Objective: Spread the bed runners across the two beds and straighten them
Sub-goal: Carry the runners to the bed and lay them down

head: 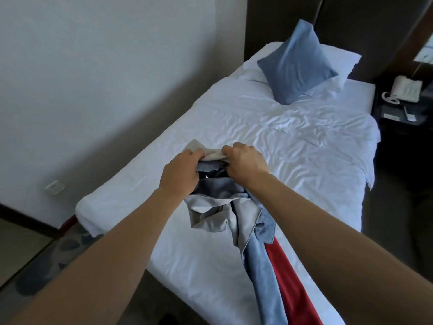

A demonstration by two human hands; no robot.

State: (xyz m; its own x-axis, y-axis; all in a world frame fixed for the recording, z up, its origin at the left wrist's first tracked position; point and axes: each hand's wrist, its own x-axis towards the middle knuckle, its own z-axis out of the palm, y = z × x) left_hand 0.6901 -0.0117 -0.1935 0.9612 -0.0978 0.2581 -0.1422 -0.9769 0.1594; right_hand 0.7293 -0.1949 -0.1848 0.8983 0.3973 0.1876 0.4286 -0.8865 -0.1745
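two hands clutch one runner.

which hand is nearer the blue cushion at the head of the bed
Right. The right hand grips the bunched runner on the side toward the blue cushion, though well short of it. The left hand grips the same bunch farther away, on the wall side.

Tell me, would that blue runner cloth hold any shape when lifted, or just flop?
Probably flop: the blue runner droops in soft folds below the left hand and right hand that bunch it. It looks light, since only fingers grip it. It may slide easily over the white sheet, though that is a guess.
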